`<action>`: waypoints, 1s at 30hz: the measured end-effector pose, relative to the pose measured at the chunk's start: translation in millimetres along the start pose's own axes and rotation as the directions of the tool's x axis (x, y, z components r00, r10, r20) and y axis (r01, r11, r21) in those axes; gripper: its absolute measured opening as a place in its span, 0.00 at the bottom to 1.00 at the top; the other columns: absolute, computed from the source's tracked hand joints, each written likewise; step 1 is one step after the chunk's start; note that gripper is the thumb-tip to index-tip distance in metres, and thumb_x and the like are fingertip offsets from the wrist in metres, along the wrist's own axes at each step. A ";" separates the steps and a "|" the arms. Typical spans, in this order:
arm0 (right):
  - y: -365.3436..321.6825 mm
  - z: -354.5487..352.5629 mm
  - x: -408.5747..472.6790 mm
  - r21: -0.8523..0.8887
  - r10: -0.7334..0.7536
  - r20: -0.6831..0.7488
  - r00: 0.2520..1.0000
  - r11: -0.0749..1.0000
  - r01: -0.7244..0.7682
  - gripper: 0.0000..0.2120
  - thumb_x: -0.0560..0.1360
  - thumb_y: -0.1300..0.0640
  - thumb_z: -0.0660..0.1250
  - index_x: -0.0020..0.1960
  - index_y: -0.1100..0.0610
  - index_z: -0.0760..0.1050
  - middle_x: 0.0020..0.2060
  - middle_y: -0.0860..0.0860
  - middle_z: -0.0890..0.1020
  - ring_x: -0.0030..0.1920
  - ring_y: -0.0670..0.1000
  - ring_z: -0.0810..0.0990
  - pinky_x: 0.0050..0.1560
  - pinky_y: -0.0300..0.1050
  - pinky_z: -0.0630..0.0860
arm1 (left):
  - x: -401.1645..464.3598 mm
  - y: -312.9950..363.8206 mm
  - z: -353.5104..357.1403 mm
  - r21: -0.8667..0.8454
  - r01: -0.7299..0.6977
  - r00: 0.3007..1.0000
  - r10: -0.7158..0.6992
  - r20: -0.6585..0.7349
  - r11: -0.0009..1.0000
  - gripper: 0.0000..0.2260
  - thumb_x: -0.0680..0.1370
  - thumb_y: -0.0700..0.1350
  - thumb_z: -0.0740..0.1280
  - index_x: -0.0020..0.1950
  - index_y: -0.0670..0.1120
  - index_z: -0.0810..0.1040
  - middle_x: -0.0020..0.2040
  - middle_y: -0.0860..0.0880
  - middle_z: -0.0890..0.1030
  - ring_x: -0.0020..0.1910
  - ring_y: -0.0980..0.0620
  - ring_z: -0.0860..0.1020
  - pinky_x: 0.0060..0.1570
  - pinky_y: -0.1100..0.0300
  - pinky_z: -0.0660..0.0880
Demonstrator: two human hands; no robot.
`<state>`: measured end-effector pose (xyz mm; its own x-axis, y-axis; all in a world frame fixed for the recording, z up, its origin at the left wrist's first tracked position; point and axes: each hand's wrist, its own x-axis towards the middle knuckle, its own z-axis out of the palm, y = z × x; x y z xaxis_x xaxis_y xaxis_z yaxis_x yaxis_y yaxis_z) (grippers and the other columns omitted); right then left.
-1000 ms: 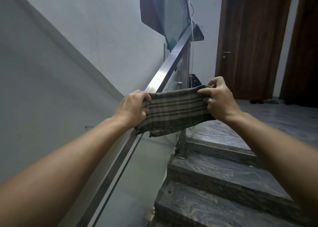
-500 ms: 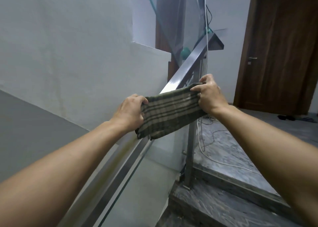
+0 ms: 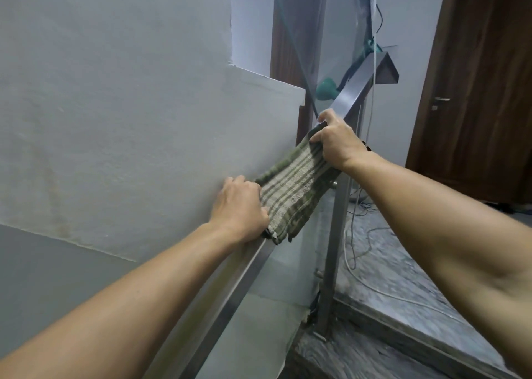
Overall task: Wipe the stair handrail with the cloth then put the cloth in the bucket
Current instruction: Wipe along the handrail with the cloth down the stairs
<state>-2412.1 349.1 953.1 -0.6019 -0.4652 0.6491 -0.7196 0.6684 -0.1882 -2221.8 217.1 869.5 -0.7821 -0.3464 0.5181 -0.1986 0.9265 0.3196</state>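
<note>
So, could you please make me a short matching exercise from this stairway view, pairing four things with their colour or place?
Things:
1. cloth
2. handrail
3. door
4. left hand

Descriptions:
A. dark brown wood
B. green with pale stripes
C. grips the cloth's lower end
D. silvery metal, sloping upward

Pairs: 1-B, 2-D, 3-A, 4-C

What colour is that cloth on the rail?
The cloth is green with pale cream stripes, seen best in the head view.
</note>
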 end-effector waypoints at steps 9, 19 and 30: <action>4.2 2.8 17.4 -0.473 -0.375 0.189 0.907 0.775 0.419 0.16 0.75 0.62 0.60 0.60 0.60 0.78 0.60 0.59 0.77 0.61 0.60 0.72 0.63 0.54 0.69 | 34.9 31.6 26.1 -0.125 -0.220 0.975 0.219 -0.027 0.967 0.23 0.77 0.49 0.60 0.68 0.39 0.64 0.72 0.38 0.63 0.72 0.40 0.58 0.73 0.48 0.56; 12.7 11.3 -2.5 -0.500 -0.253 0.396 0.883 0.747 0.438 0.42 0.70 0.56 0.66 0.77 0.60 0.47 0.77 0.61 0.52 0.77 0.59 0.48 0.77 0.54 0.47 | 25.4 23.6 59.6 -0.018 -0.116 0.988 0.117 0.101 0.993 0.34 0.80 0.55 0.54 0.76 0.39 0.40 0.78 0.40 0.41 0.77 0.42 0.43 0.76 0.47 0.45; -36.3 30.8 -86.0 -0.336 -0.371 0.442 0.817 0.776 0.534 0.37 0.72 0.60 0.58 0.77 0.58 0.46 0.78 0.57 0.49 0.78 0.56 0.44 0.77 0.52 0.42 | -78.9 -27.6 51.1 0.031 -0.019 0.996 0.016 0.092 0.999 0.34 0.80 0.57 0.53 0.76 0.41 0.40 0.79 0.43 0.42 0.78 0.48 0.44 0.76 0.52 0.45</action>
<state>-2344.8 347.0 881.5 -0.3779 -0.8843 0.2742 -0.7635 0.4651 0.4480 -2184.8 226.4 779.3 -0.8361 -0.3166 0.4481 -0.2020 0.9369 0.2852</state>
